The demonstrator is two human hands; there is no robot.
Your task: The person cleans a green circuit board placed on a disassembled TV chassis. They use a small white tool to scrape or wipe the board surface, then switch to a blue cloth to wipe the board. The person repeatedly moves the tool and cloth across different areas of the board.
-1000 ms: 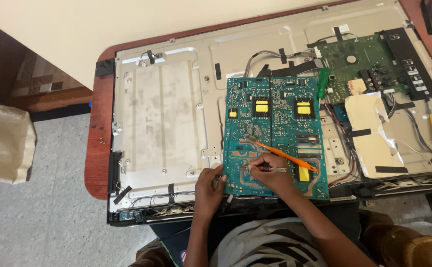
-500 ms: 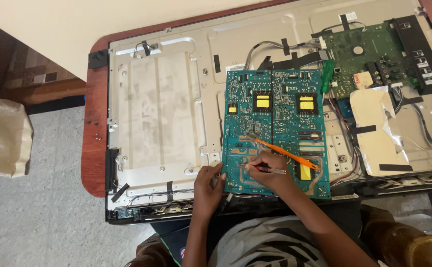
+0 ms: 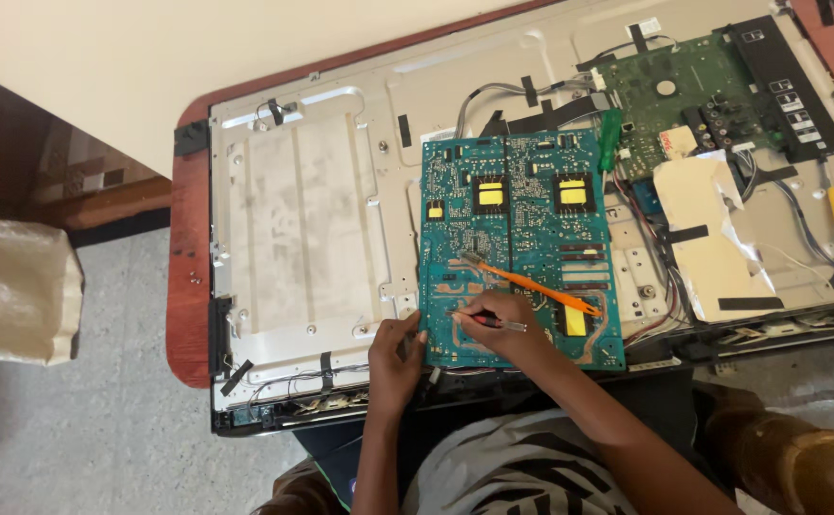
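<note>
Teal is the colour of the circuit board (image 3: pixel 522 253) that lies in the middle of the frame, on the grey metal back of an opened television (image 3: pixel 302 219). This television covers almost all of the reddish-brown surface (image 3: pixel 188 286), of which only a strip shows at the left.

The right hand (image 3: pixel 507 324) is at the lower centre of the frame, resting on the bottom part of the teal board. Its fingers are closed around a small tool with a dark red handle (image 3: pixel 488 321); the metal tip points to the left and touches the board. The left hand (image 3: pixel 396 355) is just beside it, at the lower left corner of the board. Its fingers are bent and press on the board edge and the metal panel there; I cannot tell if it holds anything.

An orange screwdriver (image 3: pixel 536 288) lies loose on the board, just above the right hand, going diagonally from the centre down to the right. Two yellow transformers (image 3: pixel 531 194) sit in the upper part of the board. A screwdriver with a green handle (image 3: pixel 609 138) lies at the top right corner of the board.

In the upper right of the frame is a green main board (image 3: pixel 684 105) with wires, and below it a beige sheet held with black tape (image 3: pixel 708 229). At the far left a pale sack (image 3: pixel 11 291) stands on the grey floor (image 3: pixel 83 439).
</note>
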